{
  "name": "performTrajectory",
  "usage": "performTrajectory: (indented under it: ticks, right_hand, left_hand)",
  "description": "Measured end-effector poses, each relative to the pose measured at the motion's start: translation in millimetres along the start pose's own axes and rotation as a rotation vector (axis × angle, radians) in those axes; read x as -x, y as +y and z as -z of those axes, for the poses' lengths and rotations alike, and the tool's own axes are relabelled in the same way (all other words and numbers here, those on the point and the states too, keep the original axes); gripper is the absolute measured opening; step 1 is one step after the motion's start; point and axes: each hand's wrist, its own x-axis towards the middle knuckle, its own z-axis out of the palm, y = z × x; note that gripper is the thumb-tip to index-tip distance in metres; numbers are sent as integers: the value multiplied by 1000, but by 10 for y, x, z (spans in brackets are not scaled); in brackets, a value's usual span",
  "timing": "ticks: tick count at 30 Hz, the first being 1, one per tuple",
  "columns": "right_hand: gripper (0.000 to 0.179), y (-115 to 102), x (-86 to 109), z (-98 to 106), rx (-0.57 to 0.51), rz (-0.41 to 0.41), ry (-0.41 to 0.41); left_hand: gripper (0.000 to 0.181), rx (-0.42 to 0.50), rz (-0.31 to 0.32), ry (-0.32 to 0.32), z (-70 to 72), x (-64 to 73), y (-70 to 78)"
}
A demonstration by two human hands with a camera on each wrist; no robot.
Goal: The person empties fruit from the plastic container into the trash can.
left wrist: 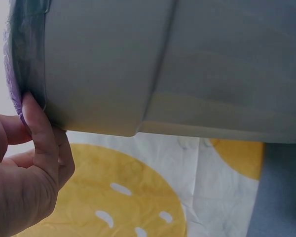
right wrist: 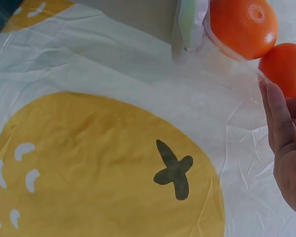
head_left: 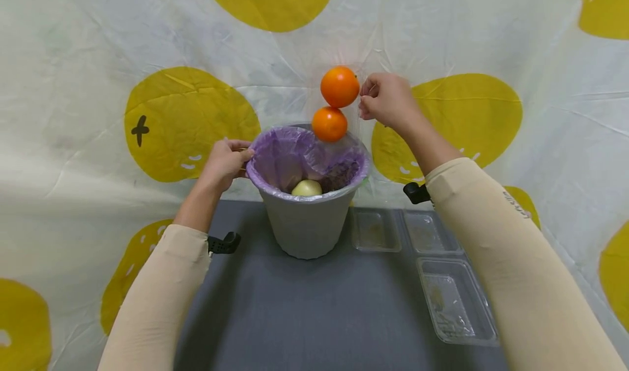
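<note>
My left hand [head_left: 226, 163] pinches the rim of a grey bin [head_left: 307, 223] between thumb and fingers, at its left side. A purple bag [head_left: 277, 158] lines the bin and folds over the rim. Inside lies a pale round fruit or vegetable [head_left: 307, 188], with something dark beside it. Above the bin's right half, my right hand [head_left: 390, 103] pinches the edge of a see-through plastic container [right wrist: 232, 53], tilted toward the opening. Two oranges are at it, an upper orange [head_left: 340, 86] near my fingertips and a lower orange [head_left: 330, 124] overlapping the bin's back rim.
Right of the bin, see-through plastic trays lie on the grey table [head_left: 314, 311]: one tray [head_left: 375, 248] close to the bin, another tray [head_left: 432, 231] beyond it, and a larger tray [head_left: 457, 300] nearer me. A white sheet [head_left: 295, 59] with yellow fruit prints hangs behind.
</note>
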Motion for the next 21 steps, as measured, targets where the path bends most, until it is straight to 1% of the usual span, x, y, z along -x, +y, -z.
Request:
performTrajectory:
  ticks: [4, 10, 13, 17, 21]
  right_hand:
    - [13, -44, 2, -34, 34, 38, 25]
    - [14, -56, -9, -74, 85, 77, 54]
    - [15, -69, -5, -82, 135, 93, 62]
    - [15, -74, -4, -106, 192, 134, 74]
    - [18, -56, 0, -113, 200, 146, 95]
  left_hand:
    - [46, 2, -3, -3, 0, -1, 0]
    - [46, -2, -8, 1, -9, -15, -9]
    - [46, 3, -9, 2, -11, -17, -9]
    - [46, 9, -9, 4, -20, -18, -9]
    - [46, 4, -8, -2, -38, -12, -7]
